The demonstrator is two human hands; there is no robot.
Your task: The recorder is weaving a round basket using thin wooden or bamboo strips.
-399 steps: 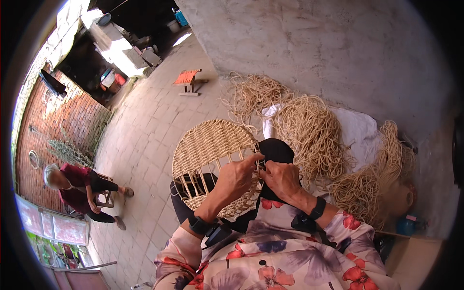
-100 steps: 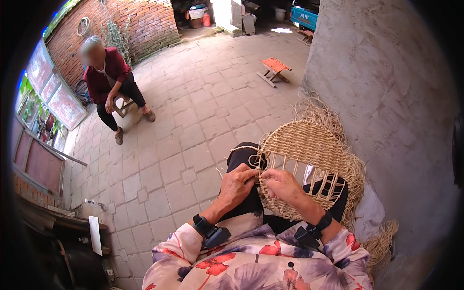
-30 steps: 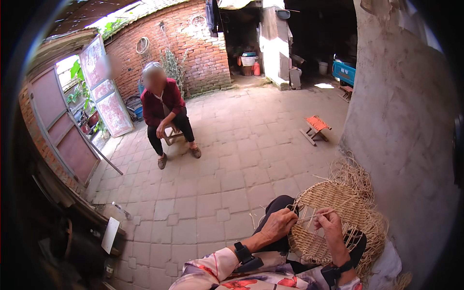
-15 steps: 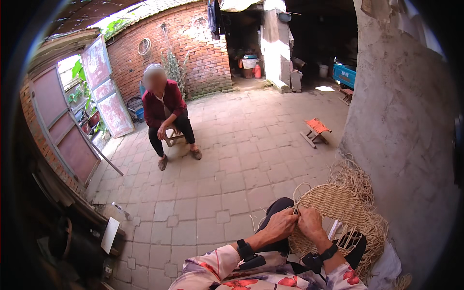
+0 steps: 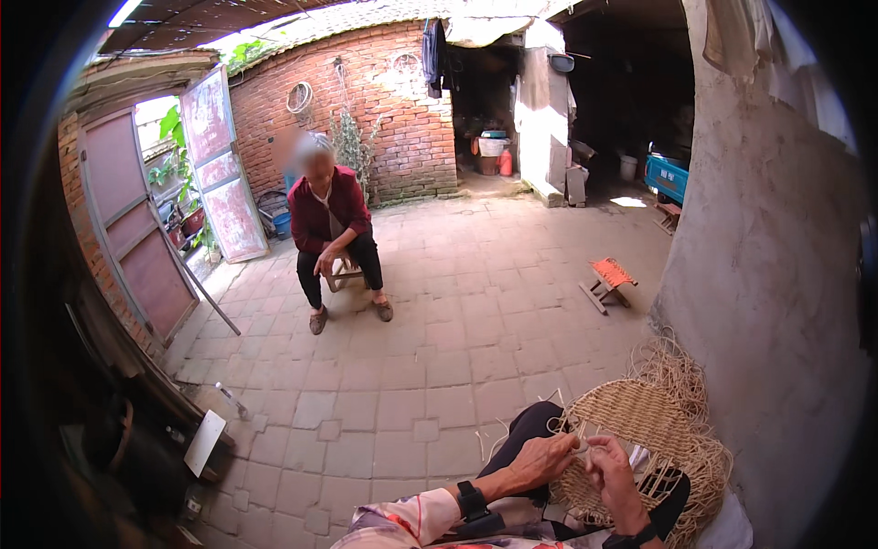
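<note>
A tan woven piece, made of twisted straw-like cord, lies over my lap with its rim curving away from me. At its near left edge, my left hand is closed in a pinch on a thin cord strand. Just beside it, my right hand has its fingers curled and pinched at the same strand; the fingertips are small and partly hidden. Under my hands the weave has open gaps with dark cloth showing through.
A heap of loose cord rests against the plaster wall on my right. An orange-topped folding stool stands on the brick floor. Across from me a person sits on a low wooden stool.
My hands have drawn slightly apart, and my right hand has turned with its fingers curled. The whole view has shifted, moving the scene down and right.
</note>
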